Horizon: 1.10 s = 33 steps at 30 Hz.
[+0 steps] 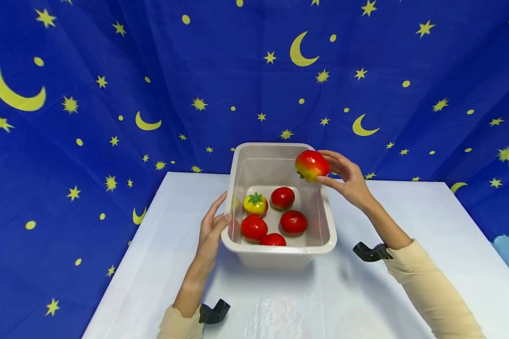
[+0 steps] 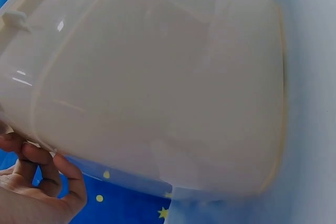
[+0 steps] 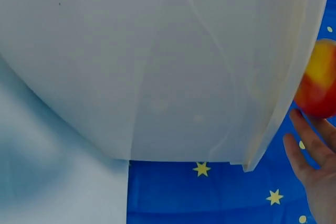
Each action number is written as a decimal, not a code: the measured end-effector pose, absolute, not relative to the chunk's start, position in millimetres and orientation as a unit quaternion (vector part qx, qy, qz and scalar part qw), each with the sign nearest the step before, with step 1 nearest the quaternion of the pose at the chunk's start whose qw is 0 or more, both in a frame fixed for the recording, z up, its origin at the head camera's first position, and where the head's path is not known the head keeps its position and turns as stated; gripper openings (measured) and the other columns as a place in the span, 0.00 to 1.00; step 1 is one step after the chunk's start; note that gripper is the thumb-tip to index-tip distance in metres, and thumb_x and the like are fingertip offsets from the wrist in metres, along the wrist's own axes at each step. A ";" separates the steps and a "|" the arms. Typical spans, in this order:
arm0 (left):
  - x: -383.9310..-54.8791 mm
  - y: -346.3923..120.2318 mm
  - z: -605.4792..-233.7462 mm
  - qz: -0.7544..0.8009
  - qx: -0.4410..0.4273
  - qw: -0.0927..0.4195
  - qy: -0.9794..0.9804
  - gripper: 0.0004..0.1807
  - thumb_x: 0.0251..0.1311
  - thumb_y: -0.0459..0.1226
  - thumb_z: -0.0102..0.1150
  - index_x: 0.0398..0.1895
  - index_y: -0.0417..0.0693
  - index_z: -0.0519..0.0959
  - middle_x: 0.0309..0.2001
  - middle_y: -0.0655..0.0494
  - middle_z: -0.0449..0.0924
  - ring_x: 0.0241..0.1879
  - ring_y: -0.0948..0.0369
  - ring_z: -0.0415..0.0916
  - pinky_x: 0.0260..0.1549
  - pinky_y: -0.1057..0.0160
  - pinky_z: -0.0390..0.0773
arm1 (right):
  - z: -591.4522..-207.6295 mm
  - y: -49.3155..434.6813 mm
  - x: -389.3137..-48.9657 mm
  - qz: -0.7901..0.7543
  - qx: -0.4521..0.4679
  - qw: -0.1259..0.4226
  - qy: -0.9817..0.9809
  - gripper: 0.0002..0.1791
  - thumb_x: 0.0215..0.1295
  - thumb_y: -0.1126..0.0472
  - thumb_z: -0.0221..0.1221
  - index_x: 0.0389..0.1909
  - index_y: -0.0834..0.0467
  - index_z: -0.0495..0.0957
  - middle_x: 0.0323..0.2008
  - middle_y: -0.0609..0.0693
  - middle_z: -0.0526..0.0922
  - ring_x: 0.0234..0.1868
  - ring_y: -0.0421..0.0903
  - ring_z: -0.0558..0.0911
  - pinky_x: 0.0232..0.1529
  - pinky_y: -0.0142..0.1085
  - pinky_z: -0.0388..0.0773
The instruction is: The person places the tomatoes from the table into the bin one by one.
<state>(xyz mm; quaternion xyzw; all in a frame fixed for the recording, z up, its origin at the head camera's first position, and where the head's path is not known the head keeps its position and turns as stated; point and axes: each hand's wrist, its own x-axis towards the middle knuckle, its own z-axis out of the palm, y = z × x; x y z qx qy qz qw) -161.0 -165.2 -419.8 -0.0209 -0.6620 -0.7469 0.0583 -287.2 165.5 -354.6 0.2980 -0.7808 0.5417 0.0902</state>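
A light grey plastic bin [image 1: 275,258] stands on the table with several glossy red tomatoes inside. Among them, one tomato [image 1: 255,204] shows a yellow top and green leaves, and a plain red tomato [image 1: 293,222] lies to the right. My left hand [image 1: 209,233] grips the bin's left rim, its thumb on the edge; the left wrist view shows its fingers [image 2: 44,169] curled against the outer wall. Over the bin's far right rim, my right hand [image 1: 348,180] pinches a red-and-yellow tomato [image 1: 312,165] between thumb and fingers. This tomato [image 3: 320,82] is partly cut off in the right wrist view.
The white-covered table [image 1: 174,207] extends around the bin on both sides and in front. Behind it hangs a dark blue cloth [image 1: 237,70] with yellow moons and stars. Each wrist carries a black band [image 1: 214,311].
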 end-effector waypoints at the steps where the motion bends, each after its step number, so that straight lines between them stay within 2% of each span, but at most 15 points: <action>1: -160.8 -165.7 -419.7 -0.748 -0.020 0.060 -0.661 0.29 0.68 0.35 0.47 0.73 0.59 0.63 0.52 0.35 0.81 0.37 0.58 0.85 0.38 0.63 0.82 | -355.2 163.3 -286.4 0.536 0.298 0.088 -0.785 0.33 0.59 0.67 0.65 0.67 0.59 0.68 0.60 0.54 0.79 0.56 0.34 0.78 0.60 0.33 0.74; 5: -159.9 -168.2 -419.3 -0.748 -0.019 0.063 -0.660 0.30 0.67 0.33 0.47 0.72 0.58 0.64 0.49 0.38 0.83 0.37 0.57 0.85 0.39 0.63 0.82 | -356.5 153.9 -283.5 0.535 0.299 0.073 -0.787 0.33 0.59 0.67 0.65 0.67 0.59 0.69 0.61 0.59 0.76 0.60 0.39 0.77 0.65 0.51 0.69; 8: -159.4 -169.3 -418.5 -0.747 -0.023 0.062 -0.662 0.29 0.67 0.34 0.46 0.72 0.58 0.63 0.50 0.39 0.83 0.39 0.57 0.85 0.41 0.63 0.82 | -356.1 148.4 -281.4 0.541 0.299 0.071 -0.783 0.33 0.59 0.68 0.64 0.67 0.59 0.69 0.61 0.60 0.76 0.62 0.46 0.76 0.66 0.58 0.65; 13: -158.7 -168.3 -417.4 -0.745 -0.028 0.053 -0.664 0.30 0.67 0.34 0.46 0.73 0.57 0.62 0.52 0.38 0.82 0.40 0.58 0.85 0.41 0.62 0.82 | -355.0 143.8 -278.8 0.540 0.301 0.068 -0.783 0.33 0.59 0.67 0.64 0.67 0.58 0.69 0.63 0.58 0.75 0.64 0.55 0.74 0.66 0.60 0.63; 20: -161.0 -168.2 -415.0 -0.743 -0.012 0.060 -0.667 0.29 0.67 0.34 0.47 0.72 0.57 0.64 0.45 0.43 0.86 0.37 0.59 0.85 0.40 0.64 0.82 | -356.4 146.5 -281.9 0.521 0.311 0.073 -0.791 0.36 0.60 0.66 0.64 0.70 0.57 0.65 0.71 0.57 0.66 0.74 0.54 0.61 0.72 0.58 0.51; 26: -163.5 -167.4 -415.9 -0.746 -0.014 0.060 -0.663 0.30 0.67 0.33 0.47 0.73 0.56 0.63 0.49 0.40 0.84 0.37 0.60 0.85 0.37 0.64 0.82 | -356.3 154.6 -282.8 0.533 0.296 0.077 -0.789 0.36 0.60 0.68 0.64 0.70 0.59 0.65 0.70 0.57 0.67 0.73 0.56 0.61 0.72 0.58 0.53; 33: -164.9 -166.0 -417.2 -0.745 -0.016 0.061 -0.664 0.30 0.67 0.33 0.47 0.72 0.57 0.63 0.39 0.56 0.88 0.36 0.60 0.84 0.38 0.62 0.81 | -358.5 159.3 -282.2 0.527 0.289 0.081 -0.795 0.35 0.60 0.68 0.63 0.70 0.58 0.66 0.69 0.56 0.68 0.73 0.54 0.62 0.71 0.58 0.54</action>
